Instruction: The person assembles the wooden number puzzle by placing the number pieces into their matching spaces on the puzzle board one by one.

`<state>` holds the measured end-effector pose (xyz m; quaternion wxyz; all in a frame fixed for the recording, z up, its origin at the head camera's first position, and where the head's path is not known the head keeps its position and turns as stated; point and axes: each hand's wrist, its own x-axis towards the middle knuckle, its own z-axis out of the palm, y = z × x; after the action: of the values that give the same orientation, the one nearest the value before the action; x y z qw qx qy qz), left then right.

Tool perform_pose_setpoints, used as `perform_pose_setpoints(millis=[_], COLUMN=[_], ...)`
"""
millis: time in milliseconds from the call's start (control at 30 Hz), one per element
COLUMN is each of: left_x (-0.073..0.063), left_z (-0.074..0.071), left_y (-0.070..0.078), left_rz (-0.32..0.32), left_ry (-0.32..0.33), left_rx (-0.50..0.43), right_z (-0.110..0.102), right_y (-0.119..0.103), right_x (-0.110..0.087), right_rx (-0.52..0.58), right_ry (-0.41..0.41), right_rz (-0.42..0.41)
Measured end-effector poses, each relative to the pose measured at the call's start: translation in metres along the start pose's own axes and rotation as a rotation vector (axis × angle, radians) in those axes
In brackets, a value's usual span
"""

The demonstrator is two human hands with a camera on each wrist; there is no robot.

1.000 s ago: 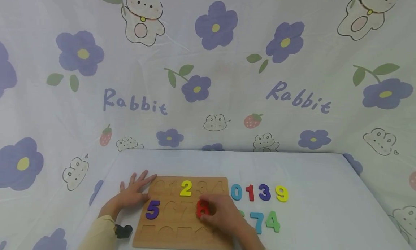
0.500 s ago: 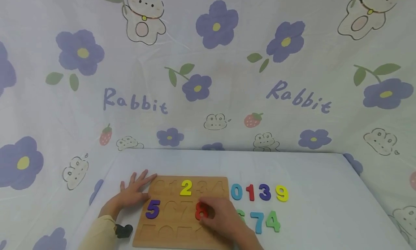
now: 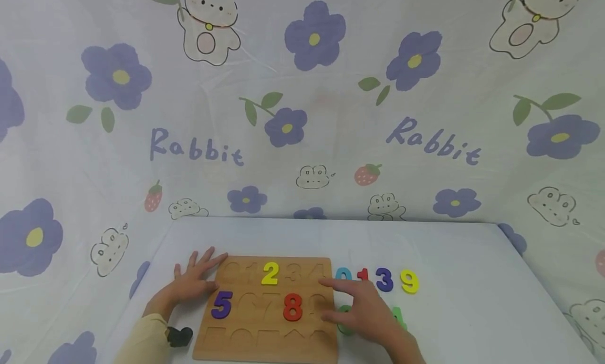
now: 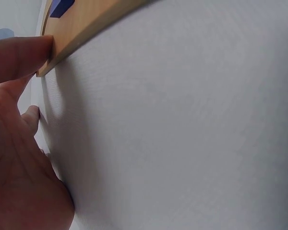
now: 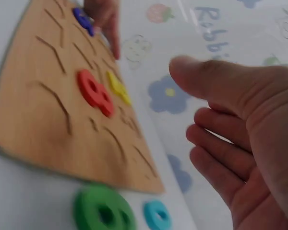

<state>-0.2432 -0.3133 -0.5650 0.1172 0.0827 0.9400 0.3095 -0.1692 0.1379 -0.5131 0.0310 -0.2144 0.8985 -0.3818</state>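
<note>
A wooden number puzzle board (image 3: 255, 322) lies on the table with recessed number and shape outlines. In it sit a yellow number 2 (image 3: 270, 273), a purple number 5 (image 3: 221, 304) and a red number 8 (image 3: 292, 307). My left hand (image 3: 191, 280) rests at the board's left edge with spread fingers, its thumb touching the edge in the left wrist view. Over the board's right edge hovers my right hand (image 3: 366, 311), thumb and index finger apart, nothing between them. It partly covers a green number (image 3: 345, 322) and hides most of the blue 7's place.
Right of the board lie a blue 0 (image 3: 343, 273), a red 1 (image 3: 363, 274), a purple 3 (image 3: 385, 280), a yellow 9 (image 3: 409, 281) and a partly covered light green 4 (image 3: 399, 316). A black object (image 3: 179, 336) is by the left wrist. A printed curtain (image 3: 331, 101) hangs behind.
My right hand has let go of the red 8, which now lies in the board's middle row, and has moved right toward the loose numbers. The left hand stays where it was.
</note>
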Motion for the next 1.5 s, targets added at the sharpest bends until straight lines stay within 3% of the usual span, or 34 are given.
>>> perform_pose_setpoints(millis=[133, 267, 500, 733, 1000, 1100, 1233, 1500], left_x=[-0.002, 0.001, 0.008, 0.001, 0.003, 0.0, -0.002, 0.005], left_z=[-0.001, 0.001, 0.006, -0.001, 0.002, -0.002, -0.002, 0.004], left_y=[0.0, -0.005, -0.017, -0.004, -0.005, 0.002, 0.002, -0.013], left_rz=[-0.003, 0.018, 0.013, 0.027, -0.005, -0.017, -0.001, 0.026], left_ry=[-0.003, 0.0, 0.021, 0.005, 0.014, -0.006, -0.001, 0.032], left_rx=[-0.004, -0.025, 0.019, -0.047, 0.013, 0.002, -0.025, -0.019], right_z=[-0.02, -0.038, -0.066, -0.082, -0.085, -0.082, -0.074, -0.059], right_y=[0.012, 0.025, 0.05, 0.072, 0.095, 0.1, 0.107, 0.117], right_x=[-0.012, -0.027, -0.051, -0.07, -0.079, -0.08, -0.078, -0.074], right_rx=[-0.005, 0.006, -0.083, -0.138, -0.089, -0.057, -0.026, -0.036], right_ry=[0.008, 0.021, 0.013, 0.014, -0.048, -0.067, -0.068, -0.057], right_rz=[-0.014, 0.023, 0.07, 0.105, 0.258, 0.322, 0.406, 0.445])
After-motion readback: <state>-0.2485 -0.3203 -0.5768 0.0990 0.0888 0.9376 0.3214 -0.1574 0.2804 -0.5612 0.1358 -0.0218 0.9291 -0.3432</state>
